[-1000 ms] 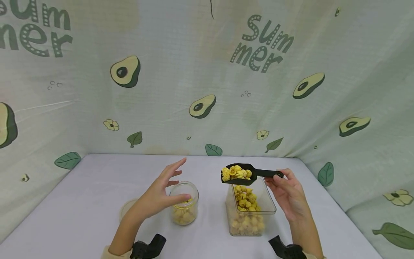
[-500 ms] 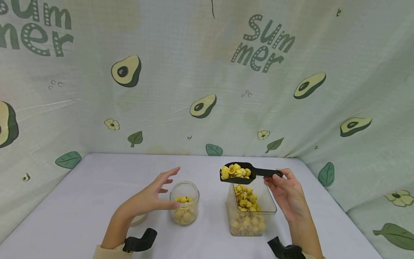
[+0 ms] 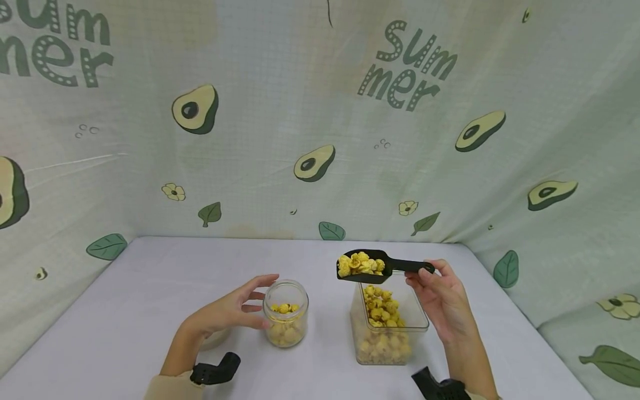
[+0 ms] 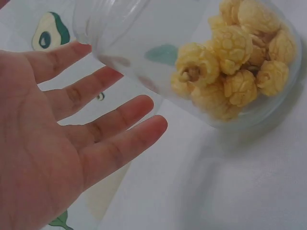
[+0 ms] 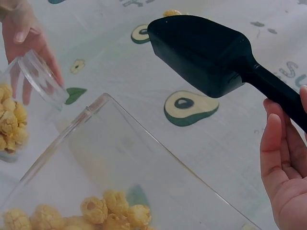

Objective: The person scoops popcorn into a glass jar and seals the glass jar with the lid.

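Note:
My left hand (image 3: 231, 311) reaches around the left side of a round glass jar (image 3: 298, 328) with its fingers extended. In the left wrist view the fingertips (image 4: 151, 127) lie close to the jar wall; whether any touches it I cannot tell. Yellow popcorn (image 4: 235, 48) fills the jar's lower part. With its fingers and thumb, my right hand (image 3: 445, 300) grips the handle of a black scoop (image 3: 387, 268). Popcorn (image 3: 361, 263) heaps the scoop, which hangs roughly level above a clear square container (image 3: 400, 328). More popcorn (image 3: 384, 311) lies inside that container.
A pale round disc (image 3: 214, 339), partly hidden by the left forearm, lies on the white table (image 3: 150, 311). A printed cloth (image 3: 250, 122) forms walls behind and beside the table. Between jar and container there is a gap of bare tabletop.
My left hand has moved left and down, from above the jar to its left side. The right hand and loaded scoop have shifted slightly left and up.

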The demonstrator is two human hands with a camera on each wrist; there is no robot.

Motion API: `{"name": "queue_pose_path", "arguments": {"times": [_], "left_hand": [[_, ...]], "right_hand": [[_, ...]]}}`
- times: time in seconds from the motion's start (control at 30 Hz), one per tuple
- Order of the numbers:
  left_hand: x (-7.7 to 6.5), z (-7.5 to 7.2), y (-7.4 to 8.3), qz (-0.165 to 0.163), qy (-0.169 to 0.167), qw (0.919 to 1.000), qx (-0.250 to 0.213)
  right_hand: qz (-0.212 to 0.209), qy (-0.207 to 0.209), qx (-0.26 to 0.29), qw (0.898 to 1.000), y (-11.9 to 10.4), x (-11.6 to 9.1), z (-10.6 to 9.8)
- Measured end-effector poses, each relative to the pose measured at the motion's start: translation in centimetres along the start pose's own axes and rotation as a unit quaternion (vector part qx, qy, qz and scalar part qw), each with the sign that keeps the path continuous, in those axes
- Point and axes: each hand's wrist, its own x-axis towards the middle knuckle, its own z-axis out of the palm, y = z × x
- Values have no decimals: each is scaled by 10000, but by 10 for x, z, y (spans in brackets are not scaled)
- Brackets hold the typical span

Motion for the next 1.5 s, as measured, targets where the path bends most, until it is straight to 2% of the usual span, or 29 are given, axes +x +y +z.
{"name": "queue_pose_path", "arguments": {"times": [0.17,0.4,0.67,1.2,1.37,1.5], "left_hand": [[3,1,-7,-231,-2,9996,-175],[5,1,-13,-239,166,9995,-105],[8,2,-15,-290,164,9994,-126],[8,2,-13,-416,226,9987,-197],[7,1,-12,-359,179,9990,-194],[8,1,-13,-340,152,9991,-215]], "right_hand": [[62,39,-71,9999,1,1,3],[176,59,-199,9996,5,1,7],[181,-65,-390,9991,7,0,14],[260,8,-889,9957,15,1,32],[401,97,-1249,9913,20,2,38],[596,316,-1686,9834,24,1,46]]}}
